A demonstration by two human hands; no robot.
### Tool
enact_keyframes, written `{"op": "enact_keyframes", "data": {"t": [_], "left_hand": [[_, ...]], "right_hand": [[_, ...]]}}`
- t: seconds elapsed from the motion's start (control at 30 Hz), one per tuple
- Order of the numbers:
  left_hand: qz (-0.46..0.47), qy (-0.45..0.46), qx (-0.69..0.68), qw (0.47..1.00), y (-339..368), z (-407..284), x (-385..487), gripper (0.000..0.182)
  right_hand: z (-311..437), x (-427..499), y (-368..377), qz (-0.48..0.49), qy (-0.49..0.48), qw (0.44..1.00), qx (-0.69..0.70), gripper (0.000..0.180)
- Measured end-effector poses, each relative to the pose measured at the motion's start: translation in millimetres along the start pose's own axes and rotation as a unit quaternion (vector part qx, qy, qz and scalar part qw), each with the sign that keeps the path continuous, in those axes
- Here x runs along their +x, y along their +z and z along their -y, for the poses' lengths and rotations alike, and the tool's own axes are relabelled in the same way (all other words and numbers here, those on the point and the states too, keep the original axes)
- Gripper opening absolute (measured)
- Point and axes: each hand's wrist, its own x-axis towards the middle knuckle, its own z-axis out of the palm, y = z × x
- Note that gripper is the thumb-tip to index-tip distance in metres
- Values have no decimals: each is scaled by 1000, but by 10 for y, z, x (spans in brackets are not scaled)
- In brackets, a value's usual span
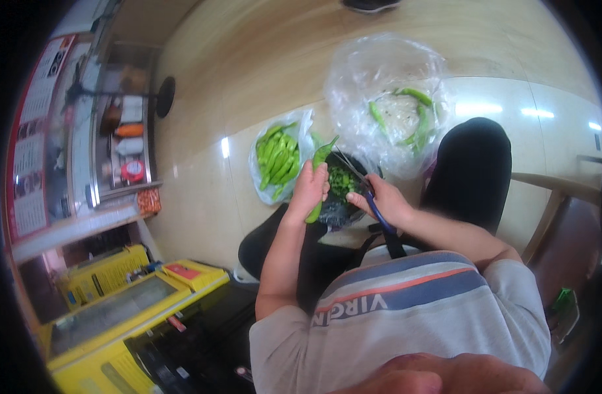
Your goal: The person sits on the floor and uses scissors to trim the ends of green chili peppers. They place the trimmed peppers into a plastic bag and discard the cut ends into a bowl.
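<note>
My left hand (309, 186) grips a long green pepper (322, 154), its stem end pointing up and its other end showing below my fist. In my right hand (390, 201) is a pair of scissors (378, 211) with dark blue handles. The blades reach up and left, close to the pepper's stem end; contact is unclear. Beneath both hands sits a container lined with black plastic (338, 213), holding cut green pieces (341, 181). Left of my left hand, a whitish plastic bag (256, 184) is filled with whole green peppers (280, 156).
Beyond my hands, a large clear plastic bag (350, 79) lies open with several green peppers (420, 123) inside. My knee (471, 167) rises at right, beside a wooden chair (552, 184). A yellow freezer chest (133, 305) and a counter with bottles (129, 130) stand left.
</note>
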Motion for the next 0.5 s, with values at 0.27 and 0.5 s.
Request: {"op": "enact_keyframes", "data": {"t": [0.27,0.5], "left_hand": [[-1,-9,-86,996,-79,508,-651,17],[-6,13,-20,1000,-92,702,-637,17]], "right_hand": [[-107,15,390,82,-76,987,-117,69],[-122,44,468,75,-80,980,-166,64]]}}
